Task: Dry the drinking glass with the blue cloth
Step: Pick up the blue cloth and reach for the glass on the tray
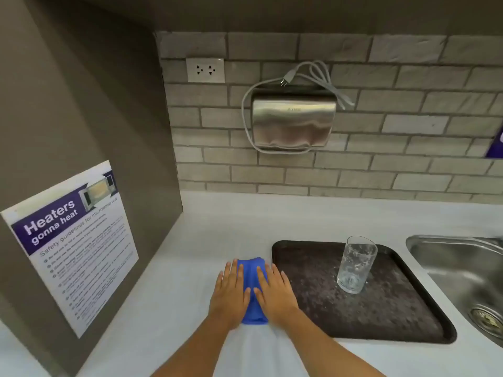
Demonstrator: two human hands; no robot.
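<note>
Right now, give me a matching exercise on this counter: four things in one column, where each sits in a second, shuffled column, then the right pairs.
Things
1. drinking glass
2. blue cloth
3. power cord
4. poster

Places
A. looped around the steel dryer on the brick wall
B. flat on the counter, under both hands
C. upright on the dark tray
D. stuck to the grey side panel at left

Pairs: 1-C, 2-B, 3-A, 4-D. The left hand and right hand lie palm down on the cloth, fingers spread.
</note>
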